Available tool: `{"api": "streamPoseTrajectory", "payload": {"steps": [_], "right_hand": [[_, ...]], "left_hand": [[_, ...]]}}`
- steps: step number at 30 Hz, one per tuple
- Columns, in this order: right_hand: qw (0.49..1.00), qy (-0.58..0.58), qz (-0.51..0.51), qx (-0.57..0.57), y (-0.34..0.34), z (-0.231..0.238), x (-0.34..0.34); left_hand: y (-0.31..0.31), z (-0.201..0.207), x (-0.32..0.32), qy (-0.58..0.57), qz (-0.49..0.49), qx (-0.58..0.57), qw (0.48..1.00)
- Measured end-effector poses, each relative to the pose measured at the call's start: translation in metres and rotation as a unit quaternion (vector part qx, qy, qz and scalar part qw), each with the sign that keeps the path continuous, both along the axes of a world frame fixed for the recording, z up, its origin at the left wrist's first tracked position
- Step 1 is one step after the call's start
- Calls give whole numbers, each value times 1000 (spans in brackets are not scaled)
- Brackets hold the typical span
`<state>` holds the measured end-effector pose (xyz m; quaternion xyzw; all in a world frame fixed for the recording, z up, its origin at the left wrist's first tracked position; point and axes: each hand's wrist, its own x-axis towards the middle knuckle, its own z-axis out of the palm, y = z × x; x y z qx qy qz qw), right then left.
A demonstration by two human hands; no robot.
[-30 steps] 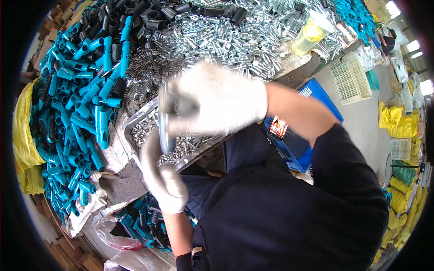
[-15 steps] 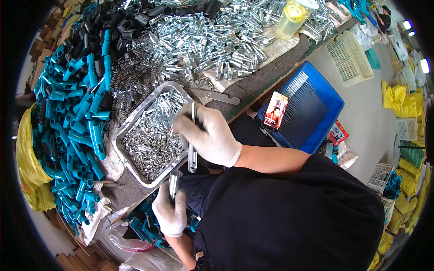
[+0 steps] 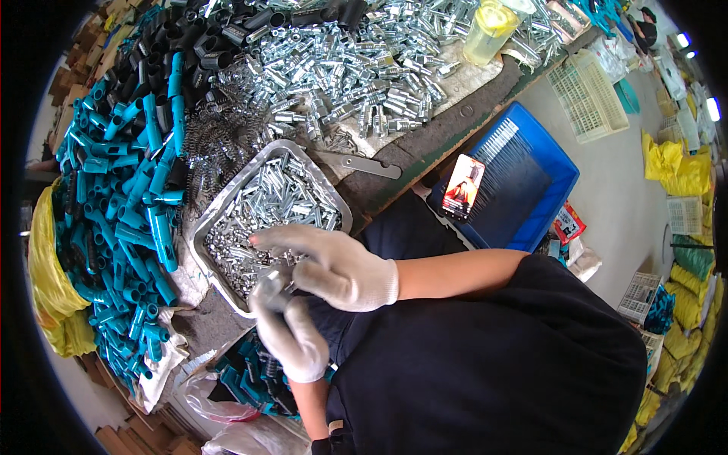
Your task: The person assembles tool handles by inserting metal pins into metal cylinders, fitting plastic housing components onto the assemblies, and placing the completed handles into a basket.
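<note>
My left hand [image 3: 296, 343], in a white knit glove, is closed on a short silver metal tube [image 3: 271, 291], blurred by motion, at the tray's near edge. Right beside it is my gloved right hand [image 3: 340, 267], its fingers stretched to the left above the tray and its thumb apart from them. A bare reddish fingertip pokes out of that glove. Whether the right hand touches the tube I cannot tell. Under and beyond the hands sits a metal tray [image 3: 203, 244] with small silver pins [image 3: 284, 189] and short bright fittings [image 3: 227, 244].
Teal handle shells [image 3: 129, 220] are heaped at the left, with black ones [image 3: 205, 45] behind. Springs [image 3: 220, 133] and silver threaded fittings [image 3: 356, 64] cover the bench. A flat metal bar [image 3: 371, 165] lies beside the tray. At the right, a phone [image 3: 463, 187] rests on a blue bin [image 3: 557, 178].
My right hand has lowered toward the left one and its fingers have stretched out. The long slotted metal tube it held no longer shows. My left hand has risen slightly with its tube.
</note>
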<state>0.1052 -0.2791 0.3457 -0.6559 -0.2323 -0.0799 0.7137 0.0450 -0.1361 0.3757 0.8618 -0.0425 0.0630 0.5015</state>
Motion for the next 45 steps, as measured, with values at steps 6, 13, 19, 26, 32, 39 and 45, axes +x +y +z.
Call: {"api": "streamPoseTrajectory", "payload": {"steps": [6,13,19,26,32,39,45], "right_hand": [[917,267,283,87,-13,11,-25],[971,158,76,-161,-59,20,-20],[900,252,305,-185,-111,22,-17],[933,257,-182,-175,-360,-94,-48],[660,509,-552,-36,-432,-256,-59],[605,330,-616,-382,-407,-285,-26],[523,277,-631,-501,-443,-289,4]], "left_hand": [[-1,26,21,-110,-8,-142,984],[-9,55,21,-145,-138,484,852],[1,25,21,-19,-275,279,920],[29,-29,49,96,244,-189,946],[36,-41,51,78,276,-211,935],[30,-46,46,62,291,-170,939],[23,-49,55,41,318,-161,933]]}}
